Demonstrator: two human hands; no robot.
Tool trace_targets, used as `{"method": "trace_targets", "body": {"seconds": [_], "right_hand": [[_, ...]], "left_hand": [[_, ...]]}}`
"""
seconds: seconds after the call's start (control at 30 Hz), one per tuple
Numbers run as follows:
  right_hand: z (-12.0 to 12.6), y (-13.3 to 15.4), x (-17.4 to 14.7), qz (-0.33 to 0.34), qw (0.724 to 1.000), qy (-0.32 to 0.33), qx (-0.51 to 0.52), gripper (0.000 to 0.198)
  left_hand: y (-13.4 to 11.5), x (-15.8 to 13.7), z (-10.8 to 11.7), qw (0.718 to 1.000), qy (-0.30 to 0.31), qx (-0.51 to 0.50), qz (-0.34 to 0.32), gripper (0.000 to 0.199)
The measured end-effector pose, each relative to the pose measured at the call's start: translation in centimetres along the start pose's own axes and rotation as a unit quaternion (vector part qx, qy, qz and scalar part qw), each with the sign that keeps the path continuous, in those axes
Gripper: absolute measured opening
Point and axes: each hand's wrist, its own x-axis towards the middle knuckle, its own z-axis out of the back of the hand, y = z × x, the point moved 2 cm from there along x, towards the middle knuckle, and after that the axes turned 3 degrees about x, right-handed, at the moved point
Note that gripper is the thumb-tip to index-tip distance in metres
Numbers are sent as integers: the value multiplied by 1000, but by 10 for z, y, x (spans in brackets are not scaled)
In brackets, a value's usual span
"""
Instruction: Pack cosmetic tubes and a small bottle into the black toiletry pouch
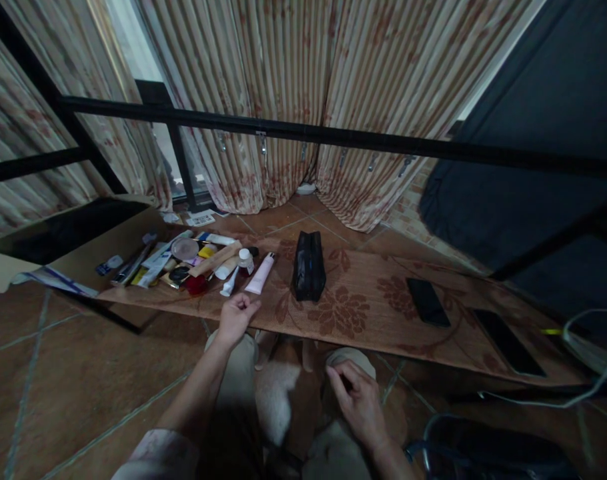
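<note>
My left hand point(237, 317) rests at the front edge of the cloth-covered bench, its fingers curled in and nothing seen in them. Just beyond it lies a pale pink squeeze tube point(261, 275), with a smaller white tube point(230, 283) to its left. A small bottle with a white cap point(245, 260) stands behind them. My right hand point(357, 400) is over my right knee, fingers loosely curled, with no object visible in it. Between and beyond the hands, a black zipped pouch point(309, 267) sits on the bench, touched by neither hand.
Left on the bench is a pile of cosmetics with a round compact point(184, 249) and a red item point(196, 285), beside an open cardboard box point(108, 250). Two dark phones point(427, 302) lie rightward. A black metal bar point(293, 129) crosses behind; an animal point(276, 400) is between my legs.
</note>
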Motion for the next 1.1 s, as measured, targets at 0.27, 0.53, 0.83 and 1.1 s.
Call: {"method": "trace_targets", "body": {"seconds": [0.27,0.53,0.83,1.1], "right_hand": [[21,27,0,31,998,-20,-41,23],[27,35,-5,60,995,-26,-76,20],[26,3,-8,-14,998,-38,-53,27],[15,-10,-17,-30,998,-46,-40,32]], "left_hand": [[-3,1,-1,1000,6,-9,2,36],[-1,-2,15,1000,-11,-17,-1,34],[2,0,13,1000,-4,-16,-10,34],[11,-1,16,1000,-15,8,-11,33]]}}
